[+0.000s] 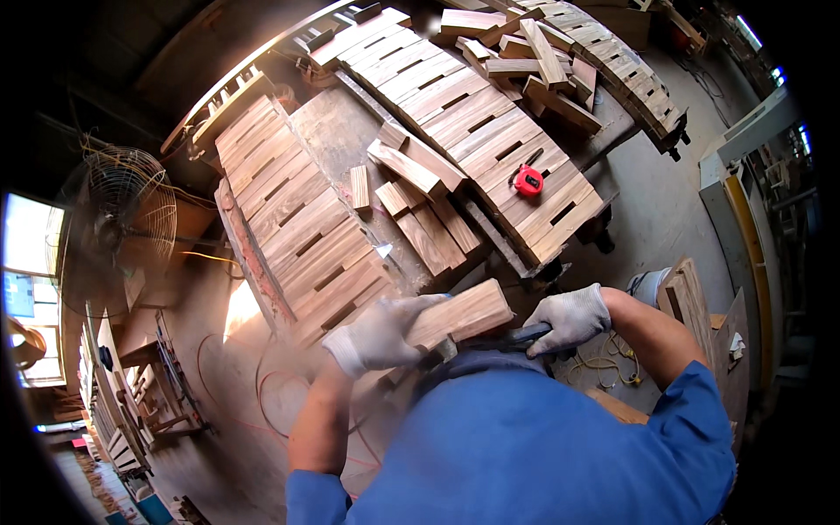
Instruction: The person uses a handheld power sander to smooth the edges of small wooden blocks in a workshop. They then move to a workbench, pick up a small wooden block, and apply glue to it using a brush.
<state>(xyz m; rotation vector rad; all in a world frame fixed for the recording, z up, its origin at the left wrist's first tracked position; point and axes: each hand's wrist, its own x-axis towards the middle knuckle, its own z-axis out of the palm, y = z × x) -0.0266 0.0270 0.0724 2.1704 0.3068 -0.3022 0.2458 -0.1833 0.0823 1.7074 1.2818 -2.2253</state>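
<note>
Near slotted wooden planks (296, 213), the gloved left hand (378, 337) grips a grained block (464, 313), the right hand (569, 320) a dark tool (523, 333).

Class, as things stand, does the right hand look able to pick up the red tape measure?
Probably not yet: the right hand is gripping a dark tool, so it would likely have to let go first. Otherwise the red tape measure lies uncovered on the slatted wooden panel.

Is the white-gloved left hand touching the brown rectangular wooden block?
Touching. The head view shows the left hand wrapped over the left end of the wooden block, no gap visible.
</note>
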